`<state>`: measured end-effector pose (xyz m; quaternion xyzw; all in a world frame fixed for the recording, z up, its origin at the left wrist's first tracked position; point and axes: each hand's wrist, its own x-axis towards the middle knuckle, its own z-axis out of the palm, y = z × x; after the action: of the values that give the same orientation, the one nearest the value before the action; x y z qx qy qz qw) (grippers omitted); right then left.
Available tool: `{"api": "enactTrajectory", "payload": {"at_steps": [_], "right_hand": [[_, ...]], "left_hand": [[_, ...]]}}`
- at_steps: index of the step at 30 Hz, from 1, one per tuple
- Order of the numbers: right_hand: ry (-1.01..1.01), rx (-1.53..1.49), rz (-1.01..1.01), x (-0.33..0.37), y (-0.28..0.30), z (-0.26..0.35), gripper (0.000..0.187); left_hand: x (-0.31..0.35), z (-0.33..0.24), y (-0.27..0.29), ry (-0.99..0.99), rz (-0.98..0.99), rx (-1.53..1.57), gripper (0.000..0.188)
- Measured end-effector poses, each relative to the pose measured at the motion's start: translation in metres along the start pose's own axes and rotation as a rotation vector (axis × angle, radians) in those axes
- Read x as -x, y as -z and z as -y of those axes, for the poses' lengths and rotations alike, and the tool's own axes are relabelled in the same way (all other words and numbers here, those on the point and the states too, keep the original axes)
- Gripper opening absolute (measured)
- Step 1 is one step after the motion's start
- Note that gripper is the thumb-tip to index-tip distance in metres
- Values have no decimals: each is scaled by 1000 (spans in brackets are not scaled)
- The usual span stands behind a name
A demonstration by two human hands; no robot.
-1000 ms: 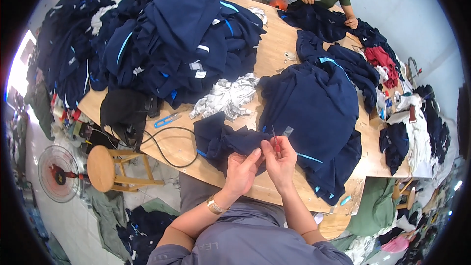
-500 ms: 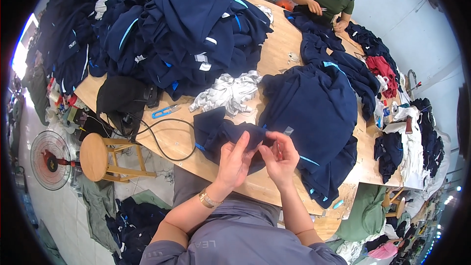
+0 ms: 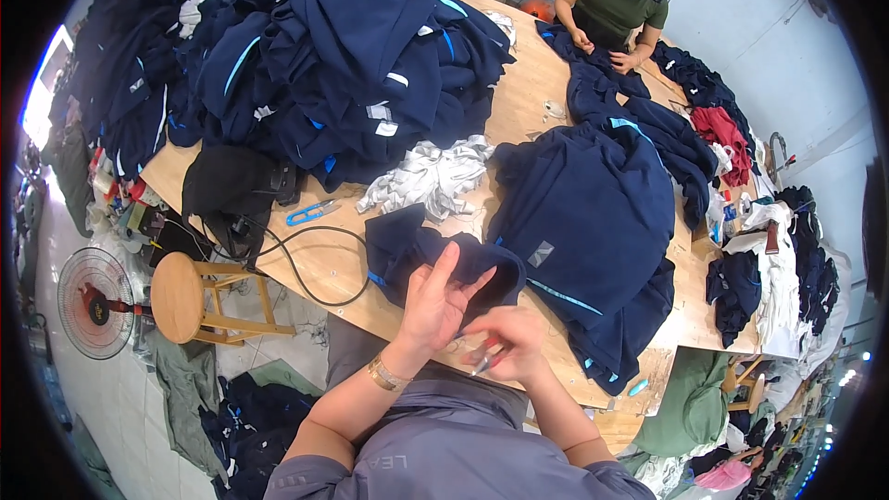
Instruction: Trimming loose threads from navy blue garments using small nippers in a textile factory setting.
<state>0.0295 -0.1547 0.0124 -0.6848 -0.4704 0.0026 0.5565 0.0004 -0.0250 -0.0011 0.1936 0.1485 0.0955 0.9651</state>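
Apparently midway, your left hand (image 3: 429,304) is spread against the cloth (image 3: 403,250), your right hand (image 3: 515,337) curled round snips (image 3: 494,349), a heap (image 3: 333,46), likely undone, beyond your left.

At a wooden table (image 3: 528,69) heaped with navy garments (image 3: 343,46), we part the thumb and fingers of our left hand (image 3: 433,307) against a navy cloth piece (image 3: 407,255), our blurred right hand (image 3: 519,341) gripping a small red-handled tool (image 3: 493,348). Crumpled white cloth (image 3: 431,176) and blue-handled snips (image 3: 304,216) lie nearby; across from us, a green-shirted co-worker (image 3: 616,17) bends over dark fabric (image 3: 607,81).
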Motion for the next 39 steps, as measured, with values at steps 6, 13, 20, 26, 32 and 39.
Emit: {"api": "enactTrajectory", "payload": {"at_steps": [6,13,20,26,32,39], "right_hand": [[-341,313,-282,-5,18,-13,35],[-164,644,-209,-10,21,-15,33],[-146,710,-170,-9,21,-15,34],[-130,720,-163,-10,23,-15,35],[-99,682,-198,-13,21,-18,37],[-287,367,-286,-13,10,-17,34]], "left_hand": [[2,0,0,-45,33,-72,27],[3,6,5,-113,68,-154,29],[1,7,9,-169,86,-200,26],[3,6,4,-172,78,-196,23],[5,10,4,-155,66,-196,21],[5,8,-1,-162,69,-176,19]]}}
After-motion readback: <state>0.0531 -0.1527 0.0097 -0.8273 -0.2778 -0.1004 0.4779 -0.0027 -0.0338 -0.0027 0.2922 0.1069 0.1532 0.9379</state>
